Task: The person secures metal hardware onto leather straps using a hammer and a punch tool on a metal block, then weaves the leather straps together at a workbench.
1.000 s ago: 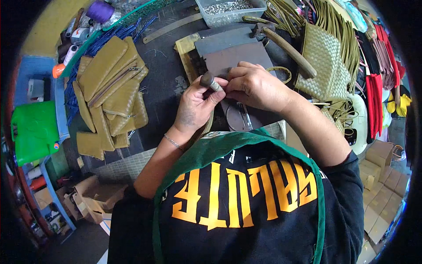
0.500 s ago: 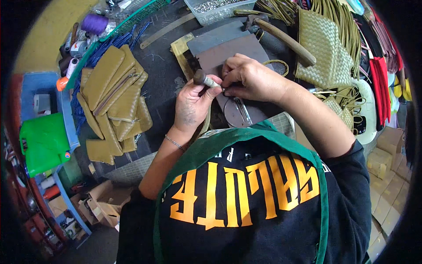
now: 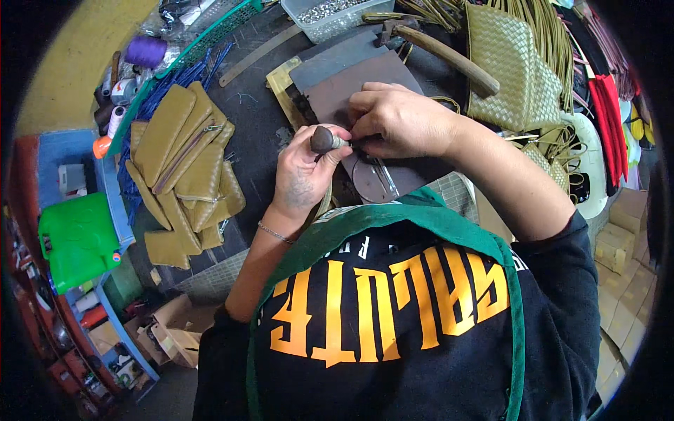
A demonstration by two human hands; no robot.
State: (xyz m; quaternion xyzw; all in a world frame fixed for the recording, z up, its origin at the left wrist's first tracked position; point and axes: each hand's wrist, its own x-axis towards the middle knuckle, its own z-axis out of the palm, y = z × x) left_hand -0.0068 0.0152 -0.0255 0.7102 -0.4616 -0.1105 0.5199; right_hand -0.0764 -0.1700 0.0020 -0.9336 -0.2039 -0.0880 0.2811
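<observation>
My left hand [image 3: 298,172] is closed around a short hand tool [image 3: 323,140] with a dark rounded knob and a pale wrapped shaft. The knob points up, and the working end is hidden by my fingers. My right hand [image 3: 400,123] pinches right beside the tool's lower end, fingertips meeting those of the left; whatever small piece is between them is hidden. An olive-gold strap [image 3: 324,205] hangs below my left hand. Both hands are over a brown board [image 3: 333,91]. Close under them lie a round, disc-like piece [image 3: 364,184] and a slim shiny metal tool [image 3: 386,179].
Olive-gold zippered pouches [image 3: 179,151] are heaped at left. A hammer [image 3: 449,59] rests beyond my right hand, near a woven gold panel [image 3: 502,70] and hanging straps. At the back stands a clear tub of small metal pieces [image 3: 337,14]. A purple thread spool [image 3: 146,52] sits far left.
The tool has tilted so its knob points more toward the camera. My right hand has shifted slightly down and left, still against the left. The whole view has shifted a little.
</observation>
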